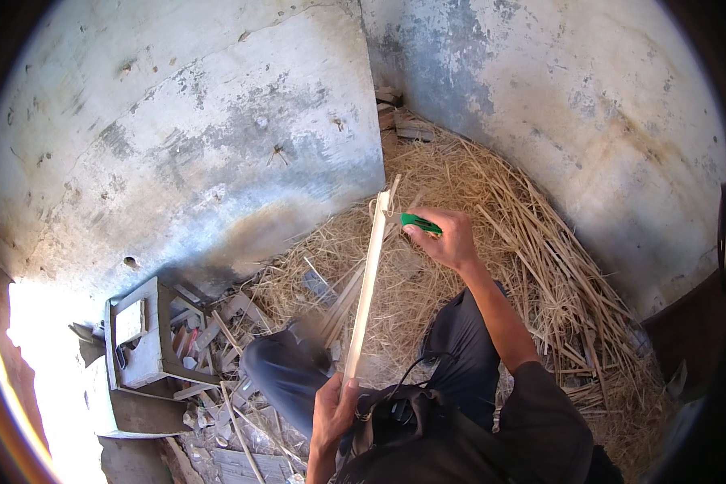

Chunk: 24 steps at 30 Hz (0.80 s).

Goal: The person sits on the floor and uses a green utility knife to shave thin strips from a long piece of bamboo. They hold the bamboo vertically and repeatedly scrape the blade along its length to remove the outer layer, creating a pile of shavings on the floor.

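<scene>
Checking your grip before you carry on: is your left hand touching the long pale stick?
Touching. The head view shows the left hand closed around the lower end of the long pale stick, with no gap.

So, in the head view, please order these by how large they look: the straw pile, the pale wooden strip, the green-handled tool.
1. Straw pile, by far the largest.
2. Pale wooden strip, long but thin, held by the left hand.
3. Green-handled tool, mostly hidden in the right hand.
</scene>
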Each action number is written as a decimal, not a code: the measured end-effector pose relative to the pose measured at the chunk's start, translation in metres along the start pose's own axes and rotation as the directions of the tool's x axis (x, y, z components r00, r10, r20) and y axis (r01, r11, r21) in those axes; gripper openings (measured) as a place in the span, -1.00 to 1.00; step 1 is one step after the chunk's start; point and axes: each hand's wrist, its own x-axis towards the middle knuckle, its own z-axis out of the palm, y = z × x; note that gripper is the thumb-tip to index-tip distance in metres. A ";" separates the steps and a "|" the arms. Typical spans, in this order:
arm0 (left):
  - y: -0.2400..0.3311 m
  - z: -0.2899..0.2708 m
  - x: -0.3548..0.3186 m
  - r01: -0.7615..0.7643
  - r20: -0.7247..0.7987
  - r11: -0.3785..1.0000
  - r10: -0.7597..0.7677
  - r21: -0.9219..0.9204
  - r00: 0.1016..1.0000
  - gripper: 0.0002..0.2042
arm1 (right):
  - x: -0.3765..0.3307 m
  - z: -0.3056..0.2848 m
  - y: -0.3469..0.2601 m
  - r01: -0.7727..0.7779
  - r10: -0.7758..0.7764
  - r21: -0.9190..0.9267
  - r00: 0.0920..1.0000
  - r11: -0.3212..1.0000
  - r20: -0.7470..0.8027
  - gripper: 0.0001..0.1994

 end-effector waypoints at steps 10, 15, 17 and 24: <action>-0.025 -0.027 -0.016 0.034 0.145 0.999 -0.034 0.000 0.989 -0.61 | 0.007 -0.012 0.012 -0.168 0.162 -0.068 0.984 0.983 -0.077 -0.57; -0.037 -0.025 -0.015 0.046 -0.038 0.993 -0.051 -0.112 0.998 -0.64 | 0.013 -0.018 0.013 -0.444 0.439 0.068 0.895 0.893 0.077 -0.49; -0.027 -0.026 0.002 -0.002 -0.081 1.000 0.001 -0.014 0.997 -0.67 | -0.005 -0.001 0.017 -0.523 0.491 0.158 0.848 0.838 0.200 -0.47; -0.012 -0.001 0.063 -0.300 0.055 0.876 0.302 0.377 0.952 -0.69 | -0.012 0.038 -0.019 -0.637 0.477 0.432 0.768 0.638 0.428 -0.57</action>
